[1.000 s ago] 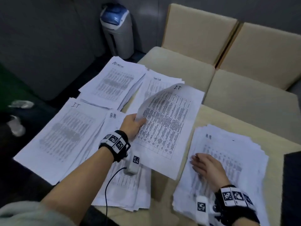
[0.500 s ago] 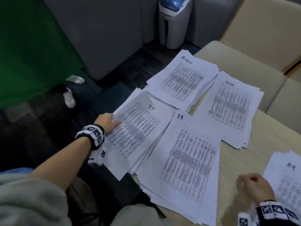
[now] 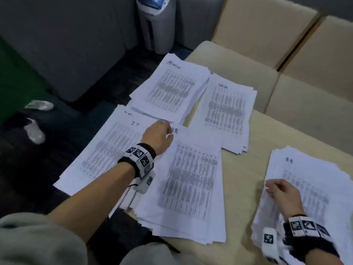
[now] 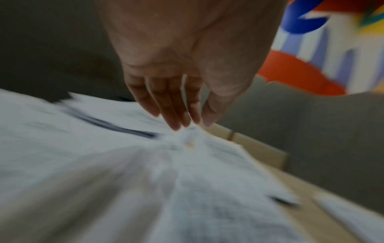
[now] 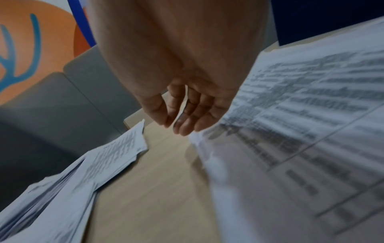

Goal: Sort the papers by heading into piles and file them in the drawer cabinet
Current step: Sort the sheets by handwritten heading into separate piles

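Observation:
Four sorted piles lie on the wooden table (image 3: 244, 169): ADMIN pile (image 3: 172, 88), task-list pile (image 3: 225, 109), IT pile (image 3: 107, 150) and HR pile (image 3: 191, 180). An unsorted stack (image 3: 313, 190) with an HR sheet on top lies at the right. My left hand (image 3: 164, 127) hovers over the top corner where the IT and HR piles meet; its fingers (image 4: 176, 115) are straight and hold nothing. My right hand (image 3: 269, 188) rests at the left edge of the unsorted stack (image 5: 290, 131), fingers (image 5: 187, 121) loosely curled, with nothing between them and the thumb.
Beige chairs (image 3: 267, 35) stand behind the table. A grey bin with a blue lid (image 3: 156, 22) stands on the dark floor at the back. White shoes (image 3: 35, 131) lie on the floor at the left. The IT pile overhangs the table's left edge.
My left hand carried the IT sheet left, laid it on the IT pile and let go, then moved right and up, empty. The right hand stayed at the unsorted stack.

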A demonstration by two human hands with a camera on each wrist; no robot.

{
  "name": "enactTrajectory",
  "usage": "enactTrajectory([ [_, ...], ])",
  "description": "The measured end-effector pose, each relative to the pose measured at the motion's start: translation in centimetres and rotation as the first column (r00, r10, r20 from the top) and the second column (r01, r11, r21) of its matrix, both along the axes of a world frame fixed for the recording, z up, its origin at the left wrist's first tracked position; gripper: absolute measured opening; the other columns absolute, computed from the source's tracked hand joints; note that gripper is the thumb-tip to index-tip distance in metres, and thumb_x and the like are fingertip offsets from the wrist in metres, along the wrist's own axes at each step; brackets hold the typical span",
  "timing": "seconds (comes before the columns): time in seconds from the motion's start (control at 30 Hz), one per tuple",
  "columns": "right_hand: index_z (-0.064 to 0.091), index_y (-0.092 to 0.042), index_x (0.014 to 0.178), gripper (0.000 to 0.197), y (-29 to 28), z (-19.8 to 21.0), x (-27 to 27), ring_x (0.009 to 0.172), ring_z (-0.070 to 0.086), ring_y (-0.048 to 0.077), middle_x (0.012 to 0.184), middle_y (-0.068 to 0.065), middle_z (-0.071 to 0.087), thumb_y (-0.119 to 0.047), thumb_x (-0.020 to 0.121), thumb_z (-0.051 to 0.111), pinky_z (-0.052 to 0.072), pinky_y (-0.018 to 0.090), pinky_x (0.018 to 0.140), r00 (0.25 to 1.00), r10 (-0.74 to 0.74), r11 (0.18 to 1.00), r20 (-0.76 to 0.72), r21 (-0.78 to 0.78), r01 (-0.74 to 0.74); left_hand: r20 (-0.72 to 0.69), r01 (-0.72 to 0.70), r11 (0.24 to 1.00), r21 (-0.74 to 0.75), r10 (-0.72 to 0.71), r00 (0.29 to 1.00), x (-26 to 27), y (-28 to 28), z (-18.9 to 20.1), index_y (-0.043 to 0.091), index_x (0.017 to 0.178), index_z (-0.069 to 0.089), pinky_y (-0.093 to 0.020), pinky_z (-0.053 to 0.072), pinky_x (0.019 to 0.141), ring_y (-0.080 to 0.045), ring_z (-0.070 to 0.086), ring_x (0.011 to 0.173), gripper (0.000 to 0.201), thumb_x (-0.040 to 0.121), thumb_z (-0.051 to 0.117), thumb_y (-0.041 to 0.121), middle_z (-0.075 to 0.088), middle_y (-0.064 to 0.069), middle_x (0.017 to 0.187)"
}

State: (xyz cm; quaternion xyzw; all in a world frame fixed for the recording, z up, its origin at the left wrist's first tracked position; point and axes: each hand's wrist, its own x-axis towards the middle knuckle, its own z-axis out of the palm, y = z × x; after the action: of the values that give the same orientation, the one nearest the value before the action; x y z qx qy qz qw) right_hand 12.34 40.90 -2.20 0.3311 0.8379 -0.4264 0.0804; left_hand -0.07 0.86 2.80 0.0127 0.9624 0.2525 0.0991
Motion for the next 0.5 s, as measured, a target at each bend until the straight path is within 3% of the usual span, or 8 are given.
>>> enactTrajectory([
  [0.1, 0.067, -0.018, 0.078, 0.012, 3.5, 0.5, 2.1, 0.091, 0.066, 0.034, 0.086, 0.010, 0.070, -0.018, 0.089, 0.067, 0.053, 0.046, 0.084, 0.993, -0.101, 0.995, -0.053, 0.020, 0.102, 0.073, 0.203, 0.959, 0.196, -0.220, 0.973, 0.7, 10.2, 0.7, 0.017, 0.091, 0.060, -0.030, 0.045, 0.073, -0.020, 0.059, 0.087, 0.010, 0.092, 0.062, 0.027, 0.063, -0.001, 0.097],
  [0.17, 0.068, -0.016, 0.081, 0.009, 6.2, 1.0, 3.9, 0.090, 0.063, 0.033, 0.087, 0.009, 0.069, -0.018, 0.090, 0.066, 0.047, 0.036, 0.079, 0.986, -0.156, 0.984, -0.063, 0.079, 0.160, 0.122, 0.268, 0.927, 0.261, -0.307, 0.944, 2.0, 17.0, 0.3, 0.019, 0.091, 0.060, -0.028, 0.045, 0.074, -0.019, 0.060, 0.088, 0.011, 0.092, 0.063, 0.029, 0.063, 0.001, 0.097],
  [0.23, 0.068, -0.011, 0.089, 0.007, 8.8, 1.4, 5.6, 0.087, 0.059, 0.029, 0.093, 0.011, 0.069, -0.018, 0.090, 0.066, 0.040, 0.031, 0.075, 0.975, -0.215, 0.962, -0.049, 0.160, 0.220, 0.170, 0.280, 0.916, 0.286, -0.336, 0.926, 3.5, 22.9, -0.6, 0.014, 0.102, 0.063, -0.031, 0.048, 0.081, -0.022, 0.062, 0.097, 0.020, 0.091, 0.064, 0.031, 0.064, -0.003, 0.106],
  [0.33, 0.064, -0.007, 0.107, 0.036, 12.9, 0.8, 7.3, 0.098, 0.059, 0.032, 0.113, 0.016, 0.064, -0.033, 0.084, 0.075, 0.045, 0.033, 0.081, 0.954, -0.298, 0.927, 0.024, 0.247, 0.283, 0.270, 0.287, 0.936, 0.202, -0.335, 0.903, 5.8, 29.6, -2.7, 0.005, 0.129, 0.052, -0.036, 0.046, 0.095, -0.028, 0.055, 0.114, 0.047, 0.094, 0.059, 0.036, 0.056, -0.011, 0.127],
  [0.4, 0.058, -0.007, 0.117, 0.058, 15.4, 0.4, 8.2, 0.113, 0.054, 0.035, 0.123, 0.016, 0.056, -0.044, 0.077, 0.079, 0.045, 0.039, 0.091, 0.933, -0.346, 0.908, 0.103, 0.289, 0.305, 0.322, 0.279, 0.951, 0.131, -0.307, 0.896, 7.3, 32.8, -4.0, 0.003, 0.129, 0.049, -0.037, 0.044, 0.096, -0.030, 0.052, 0.117, 0.050, 0.095, 0.056, 0.038, 0.054, -0.015, 0.129],
  [0.5, 0.052, -0.005, 0.122, 0.069, 17.3, -0.1, 8.2, 0.117, 0.052, 0.034, 0.127, 0.016, 0.052, -0.049, 0.076, 0.079, 0.045, 0.041, 0.097, 0.933, -0.329, 0.927, 0.145, 0.235, 0.291, 0.334, 0.244, 0.968, 0.066, -0.252, 0.908, 9.1, 35.1, -5.4, 0.003, 0.129, 0.050, -0.038, 0.044, 0.097, -0.032, 0.052, 0.116, 0.048, 0.096, 0.052, 0.038, 0.050, -0.016, 0.131],
])
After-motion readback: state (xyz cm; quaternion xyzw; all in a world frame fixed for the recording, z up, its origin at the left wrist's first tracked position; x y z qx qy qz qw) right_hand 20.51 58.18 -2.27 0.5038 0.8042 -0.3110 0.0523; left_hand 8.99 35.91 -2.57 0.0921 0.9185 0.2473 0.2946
